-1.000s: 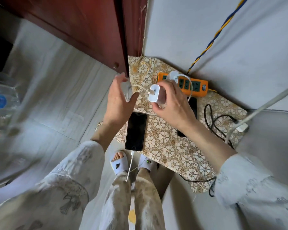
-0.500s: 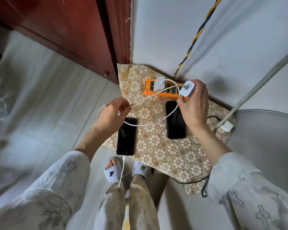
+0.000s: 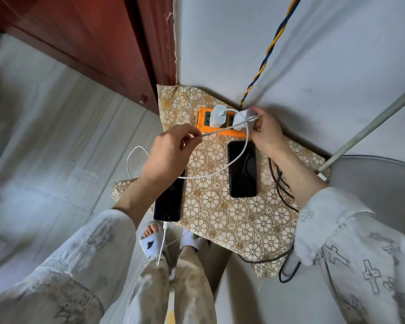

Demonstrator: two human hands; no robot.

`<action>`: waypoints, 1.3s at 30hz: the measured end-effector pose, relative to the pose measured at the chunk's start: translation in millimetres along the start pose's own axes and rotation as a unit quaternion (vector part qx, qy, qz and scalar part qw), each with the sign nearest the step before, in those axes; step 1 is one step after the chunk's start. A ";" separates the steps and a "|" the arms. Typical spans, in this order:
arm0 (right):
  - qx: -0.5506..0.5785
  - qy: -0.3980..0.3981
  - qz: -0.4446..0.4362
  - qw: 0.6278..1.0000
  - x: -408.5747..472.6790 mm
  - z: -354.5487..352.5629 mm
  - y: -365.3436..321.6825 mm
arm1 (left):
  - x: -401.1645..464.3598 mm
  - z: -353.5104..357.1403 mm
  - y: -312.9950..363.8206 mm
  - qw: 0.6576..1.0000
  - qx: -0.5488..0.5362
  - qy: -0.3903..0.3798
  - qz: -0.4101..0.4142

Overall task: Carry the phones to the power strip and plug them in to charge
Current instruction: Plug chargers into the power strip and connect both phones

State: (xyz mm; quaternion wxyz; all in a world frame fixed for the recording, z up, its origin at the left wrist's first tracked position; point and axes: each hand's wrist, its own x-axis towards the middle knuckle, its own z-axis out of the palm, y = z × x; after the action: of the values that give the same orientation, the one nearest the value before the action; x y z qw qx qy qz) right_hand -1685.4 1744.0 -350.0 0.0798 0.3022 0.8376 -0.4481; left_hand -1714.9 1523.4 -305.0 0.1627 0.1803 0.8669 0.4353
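Right hand (image 3: 268,132) gripping white charger (image 3: 243,119) at orange power strip (image 3: 220,129), beside second white charger (image 3: 216,116) already seated there. Left hand (image 3: 171,153) pinching white cable (image 3: 220,129) running taut to the held charger. Two dark-screen phones flat on floral-patterned cloth (image 3: 220,211): left phone (image 3: 168,199) cabled at near end, partly under left wrist; right phone (image 3: 242,169) near strip. Black cord (image 3: 281,183) along cloth's right edge.

1. A small table with a gold flower-patterned cloth (image 3: 222,220) stands in the corner by the wall.
2. An orange power strip (image 3: 204,122) lies at its far edge.
3. Two dark phones lie face up: one on the left (image 3: 168,202), one on the right (image 3: 242,169).
4. Black cables (image 3: 281,183) trail along its right side.
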 end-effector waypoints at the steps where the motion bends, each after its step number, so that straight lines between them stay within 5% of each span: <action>1: -0.023 -0.003 -0.004 1.000 2.3 0.0 1.1 | -3.3 0.8 -4.0 1.000 0.003 -0.002 -0.007; 19: -0.250 -0.070 -0.173 0.950 17.2 -0.3 -8.3 | -8.6 2.8 -33.5 0.997 0.009 -0.005 -0.081; 30: -0.308 -0.102 -0.129 0.937 19.0 2.9 -7.1 | -11.4 -8.5 -38.9 0.991 -0.006 0.025 -0.132; 34: -0.168 0.004 0.010 0.986 -10.7 5.0 -1.6 | -13.1 -9.0 -28.8 0.991 -0.010 0.048 -0.125; 37: -0.066 0.125 0.048 0.989 -55.1 12.7 -4.9 | -16.1 -10.3 -19.3 0.992 -0.003 0.059 -0.110; 39: 0.041 0.073 0.045 0.996 -86.9 23.8 -19.1 | -19.3 -10.6 -9.6 0.995 -0.001 0.047 -0.087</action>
State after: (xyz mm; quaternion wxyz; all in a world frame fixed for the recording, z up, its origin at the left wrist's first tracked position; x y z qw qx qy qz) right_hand -1629.8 1679.2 -315.4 0.0263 0.3743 0.8078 -0.4547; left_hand -1704.1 1501.9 -304.4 0.1590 0.0837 0.8854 0.4288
